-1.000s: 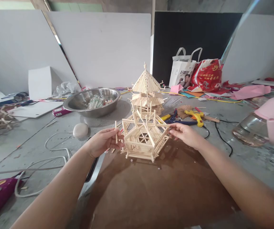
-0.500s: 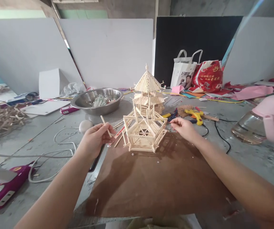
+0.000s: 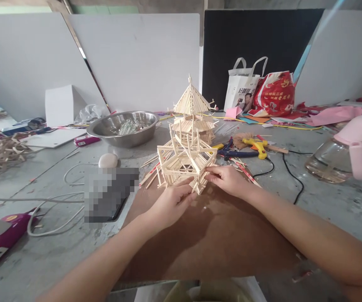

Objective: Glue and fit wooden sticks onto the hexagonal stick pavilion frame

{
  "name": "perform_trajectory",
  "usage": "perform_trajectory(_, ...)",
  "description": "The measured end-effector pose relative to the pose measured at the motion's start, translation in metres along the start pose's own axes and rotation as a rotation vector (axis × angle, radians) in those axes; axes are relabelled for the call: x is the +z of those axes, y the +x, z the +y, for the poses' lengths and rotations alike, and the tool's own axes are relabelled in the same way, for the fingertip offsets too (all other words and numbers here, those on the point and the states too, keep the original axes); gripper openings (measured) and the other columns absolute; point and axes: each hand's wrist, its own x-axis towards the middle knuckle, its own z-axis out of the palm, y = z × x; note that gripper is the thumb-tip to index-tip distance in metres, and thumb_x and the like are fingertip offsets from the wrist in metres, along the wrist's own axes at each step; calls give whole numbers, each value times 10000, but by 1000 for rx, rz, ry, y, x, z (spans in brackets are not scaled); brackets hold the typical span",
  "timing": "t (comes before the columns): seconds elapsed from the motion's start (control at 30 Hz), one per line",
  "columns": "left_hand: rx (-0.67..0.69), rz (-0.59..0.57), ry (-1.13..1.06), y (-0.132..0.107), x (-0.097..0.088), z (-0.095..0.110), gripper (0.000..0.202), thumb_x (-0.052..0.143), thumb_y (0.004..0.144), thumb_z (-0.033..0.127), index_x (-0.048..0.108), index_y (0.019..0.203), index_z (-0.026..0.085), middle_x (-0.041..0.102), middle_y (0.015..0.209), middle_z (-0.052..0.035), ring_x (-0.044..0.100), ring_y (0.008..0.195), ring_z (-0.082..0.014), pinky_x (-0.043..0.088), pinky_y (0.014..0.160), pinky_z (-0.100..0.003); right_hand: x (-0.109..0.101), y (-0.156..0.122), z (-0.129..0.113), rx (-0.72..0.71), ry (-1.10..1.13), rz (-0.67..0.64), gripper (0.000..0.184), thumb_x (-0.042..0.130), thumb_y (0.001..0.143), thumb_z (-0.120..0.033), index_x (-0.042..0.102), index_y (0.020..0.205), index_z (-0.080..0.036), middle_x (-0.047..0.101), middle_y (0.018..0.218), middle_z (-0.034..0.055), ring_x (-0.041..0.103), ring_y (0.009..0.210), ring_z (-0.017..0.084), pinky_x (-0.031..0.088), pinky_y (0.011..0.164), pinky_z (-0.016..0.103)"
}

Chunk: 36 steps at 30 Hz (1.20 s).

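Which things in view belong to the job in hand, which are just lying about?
Job, by the look of it:
stick frame
roofed model
loose sticks
brown mat
glue gun, probably

Likely just lying about:
white bag
red bag
jug
pink paper

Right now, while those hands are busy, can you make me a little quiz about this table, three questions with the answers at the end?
1. True or false: the roofed stick pagoda stands behind the open stick frame, farther from the person.

2. Pick one. The left hand and the right hand are both at:
A. the metal basin
B. the open stick frame
C. the white shopping bag

3. Fill in the blank: the clear jug on the right has a lid coloured ____.

Key: 1. True. 2. B. 3. Pink.
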Motion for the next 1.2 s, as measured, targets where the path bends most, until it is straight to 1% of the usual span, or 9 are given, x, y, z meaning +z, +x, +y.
perform_trajectory(0.13,32,-22,10,5,6,0,292,391,865,279,494,611,181,599,873,-59,560,924,-196,414,724,-271,9,1,2,2,-22,86,266,498,815,-329,669,959,-187,702,942,73,650,815,212,451,677,270)
perform_trajectory(0.23,35,-12,20,6,10,-1,294,389,871,278,497,621,166,582,917,-58,551,786,-151,411,700,-260,15,0,3,3,-29,144,237,510,809,-324,679,917,-198,714,881,59,654,760,195,447,641,251)
perform_trajectory(0.43,16,-19,22,5,12,-5,311,391,871,273,482,596,160,586,882,-66,549,815,-173,392,669,-249,21,0,4,-22,-50,218,194,526,803,-309,674,873,-204,716,805,45,647,692,172,427,604,232)
perform_trajectory(0.63,11,-19,2,4,12,-4,307,404,863,270,471,579,177,594,802,-58,544,920,-212,394,722,-266,20,-1,1,-64,-55,230,164,524,815,-296,659,789,-206,707,749,17,631,644,146,402,563,210)
perform_trajectory(0.8,0,-19,-3,3,13,-4,311,414,855,271,442,559,180,588,772,-44,557,858,-200,397,690,-260,20,-1,1,-75,-54,238,152,533,810,-283,663,795,-208,714,766,15,643,652,147,424,564,210)
perform_trajectory(0.9,3,-2,-26,3,13,-3,310,418,853,268,440,557,179,569,761,-39,553,875,-198,401,698,-257,20,-1,5,-86,-54,250,154,539,801,-283,671,831,-213,720,805,23,658,690,159,459,603,222)
perform_trajectory(1.03,11,48,-77,0,13,-2,309,414,855,272,505,576,173,588,884,-60,520,987,-201,391,778,-262,18,-5,11,-90,-56,287,186,521,804,-267,673,898,-215,715,892,37,666,776,171,491,697,248)
perform_trajectory(1.1,-33,118,-57,-2,14,-2,301,425,847,285,537,591,173,573,859,-54,528,922,-185,391,761,-261,17,-8,12,-92,-59,290,186,510,805,-252,681,867,-212,719,866,37,669,770,172,499,703,255)
perform_trajectory(1.2,-140,204,15,-7,17,-2,342,444,830,323,505,530,172,490,688,-15,490,685,-140,379,634,-252,15,-13,12,-96,-65,287,179,511,797,-240,687,823,-215,723,815,33,671,723,170,508,675,259)
